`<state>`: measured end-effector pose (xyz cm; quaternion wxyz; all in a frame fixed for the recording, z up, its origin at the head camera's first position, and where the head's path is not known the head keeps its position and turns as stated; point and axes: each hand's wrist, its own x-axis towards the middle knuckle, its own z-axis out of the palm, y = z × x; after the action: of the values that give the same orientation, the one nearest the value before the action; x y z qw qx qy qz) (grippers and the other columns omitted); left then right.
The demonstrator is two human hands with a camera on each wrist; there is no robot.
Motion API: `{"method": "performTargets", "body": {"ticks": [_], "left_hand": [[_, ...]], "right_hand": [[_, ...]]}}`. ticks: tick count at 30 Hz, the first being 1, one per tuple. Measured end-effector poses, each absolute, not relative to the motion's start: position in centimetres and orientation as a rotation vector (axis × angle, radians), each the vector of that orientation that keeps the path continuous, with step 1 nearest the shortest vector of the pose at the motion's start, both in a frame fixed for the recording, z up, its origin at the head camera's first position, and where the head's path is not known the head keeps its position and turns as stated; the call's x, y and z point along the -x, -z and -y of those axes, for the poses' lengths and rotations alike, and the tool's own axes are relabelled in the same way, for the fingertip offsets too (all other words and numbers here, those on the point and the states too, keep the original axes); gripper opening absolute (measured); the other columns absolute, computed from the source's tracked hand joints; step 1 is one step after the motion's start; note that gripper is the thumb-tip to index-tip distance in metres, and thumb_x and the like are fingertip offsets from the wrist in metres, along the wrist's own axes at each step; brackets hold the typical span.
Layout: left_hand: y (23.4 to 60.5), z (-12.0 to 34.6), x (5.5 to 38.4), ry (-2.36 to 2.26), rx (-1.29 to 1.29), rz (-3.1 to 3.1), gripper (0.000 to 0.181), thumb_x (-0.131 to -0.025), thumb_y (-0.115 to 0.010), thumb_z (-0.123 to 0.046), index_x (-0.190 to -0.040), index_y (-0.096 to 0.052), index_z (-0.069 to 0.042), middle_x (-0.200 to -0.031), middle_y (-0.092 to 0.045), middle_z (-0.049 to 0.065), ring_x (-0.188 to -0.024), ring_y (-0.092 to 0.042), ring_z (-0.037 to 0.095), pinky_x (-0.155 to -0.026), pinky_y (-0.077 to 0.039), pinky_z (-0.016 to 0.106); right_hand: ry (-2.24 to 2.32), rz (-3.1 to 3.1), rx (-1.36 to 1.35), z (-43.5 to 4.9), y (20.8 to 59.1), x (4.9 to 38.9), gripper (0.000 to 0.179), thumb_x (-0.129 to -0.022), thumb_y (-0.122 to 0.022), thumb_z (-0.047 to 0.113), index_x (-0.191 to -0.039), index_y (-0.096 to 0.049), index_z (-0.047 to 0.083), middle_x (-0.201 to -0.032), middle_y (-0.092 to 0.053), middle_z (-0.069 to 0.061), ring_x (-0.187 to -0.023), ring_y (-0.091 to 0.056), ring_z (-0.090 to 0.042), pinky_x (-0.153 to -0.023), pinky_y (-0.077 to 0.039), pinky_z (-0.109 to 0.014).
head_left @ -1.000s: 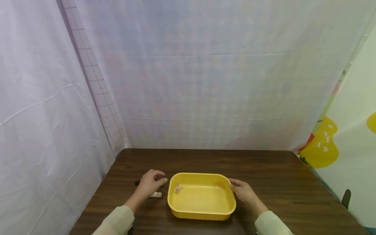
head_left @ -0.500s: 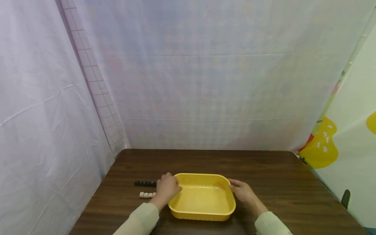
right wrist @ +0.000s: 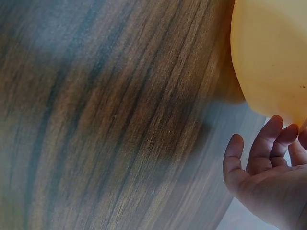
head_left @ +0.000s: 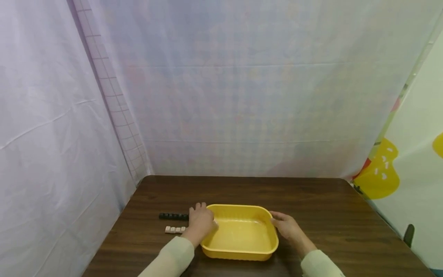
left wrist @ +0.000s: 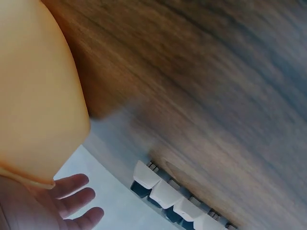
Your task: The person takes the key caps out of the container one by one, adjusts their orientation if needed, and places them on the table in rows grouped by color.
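Note:
A yellow rectangular plastic basin (head_left: 242, 235) stands on the dark wooden table (head_left: 318, 215). My left hand (head_left: 201, 223) grips its left rim, thumb on the inside, other fingers outside. In the left wrist view several fingers of that hand (left wrist: 74, 203) show beyond the basin's lip (left wrist: 29, 179). At the opposite end my right hand (head_left: 290, 231) pinches the right rim, its thumb over the edge. The right wrist view has the curled fingers (right wrist: 268, 141) against the basin's outer wall (right wrist: 276, 62). The left hand hides the basin's inner left corner.
Left of the basin lies a short row of white keycaps (head_left: 175, 229), dark switches beneath them in the left wrist view. Behind it is a row of black keys (head_left: 173, 216). A pale curtain (head_left: 238, 115) hangs past the table's far edge, another cloth (head_left: 59, 154) on the left.
My left hand has moved right from above the key rows onto the basin's left rim, uncovering the rows. A small cream piece seen inside the basin earlier is now hidden. The right hand stays put.

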<state>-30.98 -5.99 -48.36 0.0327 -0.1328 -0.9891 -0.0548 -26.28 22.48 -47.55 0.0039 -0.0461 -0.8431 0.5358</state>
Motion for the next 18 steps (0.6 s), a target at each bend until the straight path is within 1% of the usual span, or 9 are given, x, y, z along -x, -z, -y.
{"method": "performTargets", "body": {"ticks": [2,4,5,7,9,11,15,18], "left_hand": [[48.4,5.7,31.2,0.099,0.389,3.063,0.025,-0.086,-0.072,-0.044,-0.082,-0.075,-0.019,-0.121,-0.056,0.014,-0.118,-0.047,0.036,-0.096,-0.037,0.057],[48.3,5.5,31.2,0.070,0.390,3.069,0.026,-0.087,-0.072,-0.045,-0.085,-0.077,-0.019,-0.123,-0.056,0.014,-0.119,-0.047,0.036,-0.097,-0.037,0.057],[48.3,5.4,31.2,0.071,0.397,3.067,0.026,-0.087,-0.073,-0.045,-0.085,-0.077,-0.019,-0.122,-0.057,0.014,-0.119,-0.047,0.036,-0.097,-0.038,0.057],[48.2,5.5,31.1,0.098,0.413,3.058,0.024,-0.087,-0.074,-0.043,-0.083,-0.077,-0.020,-0.118,-0.057,0.012,-0.115,-0.048,0.035,-0.095,-0.039,0.056],[48.2,5.6,31.0,0.172,0.434,3.032,0.021,-0.087,-0.075,-0.039,-0.081,-0.077,-0.020,-0.112,-0.058,0.012,-0.110,-0.049,0.034,-0.092,-0.039,0.055],[48.2,5.9,30.9,0.274,0.458,2.992,0.018,-0.087,-0.075,-0.036,-0.083,-0.077,-0.019,-0.109,-0.057,0.011,-0.108,-0.049,0.033,-0.090,-0.040,0.054],[47.9,6.5,30.8,0.549,0.516,2.852,0.015,-0.089,-0.073,-0.029,-0.090,-0.078,-0.014,-0.118,-0.059,0.015,-0.113,-0.050,0.035,-0.092,-0.040,0.056],[47.3,6.8,30.8,0.755,0.556,2.748,0.017,-0.090,-0.070,-0.025,-0.093,-0.076,-0.010,-0.116,-0.061,0.014,-0.108,-0.054,0.032,-0.092,-0.043,0.052]], "right_hand": [[-1.674,2.638,0.141,-22.6,47.6,26.3,0.038,-0.097,-0.055,0.008,-0.130,-0.057,-0.012,-0.128,-0.058,-0.031,-0.117,-0.055,-0.040,-0.099,-0.044,-0.050],[-1.670,2.641,0.164,-22.5,47.5,26.2,0.038,-0.098,-0.054,0.007,-0.130,-0.056,-0.012,-0.129,-0.057,-0.031,-0.116,-0.056,-0.039,-0.099,-0.044,-0.050],[-1.686,2.632,0.182,-22.4,47.5,26.2,0.039,-0.098,-0.053,0.007,-0.131,-0.055,-0.012,-0.131,-0.055,-0.032,-0.118,-0.053,-0.042,-0.101,-0.042,-0.053],[-1.674,2.643,0.211,-22.3,47.4,26.1,0.039,-0.099,-0.052,0.006,-0.133,-0.054,-0.012,-0.133,-0.054,-0.032,-0.120,-0.052,-0.043,-0.101,-0.041,-0.054],[-1.663,2.650,0.224,-22.2,47.3,26.1,0.039,-0.099,-0.051,0.006,-0.133,-0.054,-0.012,-0.133,-0.053,-0.032,-0.119,-0.053,-0.043,-0.100,-0.042,-0.054],[-1.655,2.648,0.226,-22.1,47.4,26.2,0.038,-0.099,-0.051,0.005,-0.132,-0.054,-0.012,-0.132,-0.054,-0.032,-0.117,-0.055,-0.042,-0.099,-0.043,-0.052],[-1.653,2.633,0.223,-22.1,47.5,26.3,0.037,-0.098,-0.053,0.005,-0.130,-0.056,-0.012,-0.128,-0.058,-0.031,-0.111,-0.059,-0.037,-0.096,-0.046,-0.048],[-1.648,2.629,0.219,-22.1,47.4,26.3,0.037,-0.098,-0.054,0.005,-0.130,-0.056,-0.012,-0.127,-0.058,-0.031,-0.110,-0.059,-0.037,-0.095,-0.047,-0.047]]}}
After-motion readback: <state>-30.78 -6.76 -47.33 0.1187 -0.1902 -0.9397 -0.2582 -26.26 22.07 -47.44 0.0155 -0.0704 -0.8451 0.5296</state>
